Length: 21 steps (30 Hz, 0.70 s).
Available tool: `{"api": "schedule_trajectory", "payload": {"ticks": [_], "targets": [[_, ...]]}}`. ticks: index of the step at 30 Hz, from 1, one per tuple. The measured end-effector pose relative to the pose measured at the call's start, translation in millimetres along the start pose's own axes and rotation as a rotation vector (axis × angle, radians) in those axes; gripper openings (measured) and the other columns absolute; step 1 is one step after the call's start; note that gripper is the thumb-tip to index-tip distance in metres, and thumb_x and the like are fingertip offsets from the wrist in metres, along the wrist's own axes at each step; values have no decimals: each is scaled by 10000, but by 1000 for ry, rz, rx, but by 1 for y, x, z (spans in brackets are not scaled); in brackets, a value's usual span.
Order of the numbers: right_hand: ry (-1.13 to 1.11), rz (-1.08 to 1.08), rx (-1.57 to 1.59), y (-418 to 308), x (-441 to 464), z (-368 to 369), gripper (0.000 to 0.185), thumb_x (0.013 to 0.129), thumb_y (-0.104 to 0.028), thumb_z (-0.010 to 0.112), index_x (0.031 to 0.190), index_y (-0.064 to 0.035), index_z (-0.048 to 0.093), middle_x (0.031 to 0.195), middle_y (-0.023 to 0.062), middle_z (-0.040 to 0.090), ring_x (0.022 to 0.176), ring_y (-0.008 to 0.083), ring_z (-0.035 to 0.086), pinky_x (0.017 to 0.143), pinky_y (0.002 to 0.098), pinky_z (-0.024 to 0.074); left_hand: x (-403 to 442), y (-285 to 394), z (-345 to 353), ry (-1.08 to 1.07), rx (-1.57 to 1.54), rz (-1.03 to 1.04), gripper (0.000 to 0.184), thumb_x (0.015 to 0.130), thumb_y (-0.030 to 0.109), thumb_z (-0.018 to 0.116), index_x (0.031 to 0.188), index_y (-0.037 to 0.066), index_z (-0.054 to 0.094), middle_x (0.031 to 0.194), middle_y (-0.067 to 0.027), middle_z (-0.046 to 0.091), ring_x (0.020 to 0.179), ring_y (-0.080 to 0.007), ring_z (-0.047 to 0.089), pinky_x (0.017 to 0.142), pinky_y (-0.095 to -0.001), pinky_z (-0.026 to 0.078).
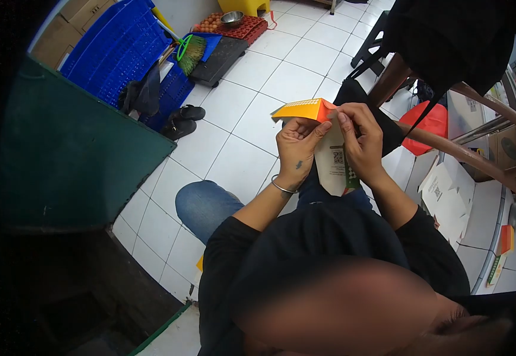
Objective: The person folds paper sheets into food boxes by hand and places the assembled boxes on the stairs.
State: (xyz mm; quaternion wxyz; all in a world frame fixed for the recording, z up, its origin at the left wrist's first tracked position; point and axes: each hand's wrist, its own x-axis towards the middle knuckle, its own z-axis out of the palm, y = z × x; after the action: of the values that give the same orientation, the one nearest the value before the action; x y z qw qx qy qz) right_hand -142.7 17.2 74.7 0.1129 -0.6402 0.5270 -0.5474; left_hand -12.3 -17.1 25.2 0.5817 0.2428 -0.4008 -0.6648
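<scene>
A partly folded carton with an orange and yellow end [305,110] and a pale printed panel [331,163] is held up above my lap. My left hand [300,142] pinches the carton just below its orange end, thumb on the near side. At the carton's right edge, my right hand [362,133] has thumb and fingers closed on a flap beside the orange end. The pale panel hangs down between my two hands, with a green patterned edge at its lower right.
Flat pale carton sheets [446,199] lie at the right, near a red plastic item [427,127] and a wooden chair [471,155]. At the left are a dark green panel [74,148], blue crates [115,50], black shoes [182,121] and a broom [191,52]. Eggs [208,24] sit farther back.
</scene>
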Motion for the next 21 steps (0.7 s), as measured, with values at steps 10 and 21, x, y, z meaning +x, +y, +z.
{"api": "schedule_trajectory", "payload": {"ticks": [10,21], "targets": [[-40,-26,63,1,-1,0,84,902,-18,610,959,16,661,916,105,622,809,191,624,703,273,488,-3,2,-5,-18,201,99,198,844,21,739,1025,-27,674,946,-62,710,846,-97,652,778,-231,517],[-77,-128,36,-12,2,-6,126,847,22,669,965,2,710,912,121,659,885,214,646,778,300,504,-5,20,5,-79,70,220,209,958,114,617,1096,-44,626,1064,-110,680,994,-144,637,885,-278,504]]}}
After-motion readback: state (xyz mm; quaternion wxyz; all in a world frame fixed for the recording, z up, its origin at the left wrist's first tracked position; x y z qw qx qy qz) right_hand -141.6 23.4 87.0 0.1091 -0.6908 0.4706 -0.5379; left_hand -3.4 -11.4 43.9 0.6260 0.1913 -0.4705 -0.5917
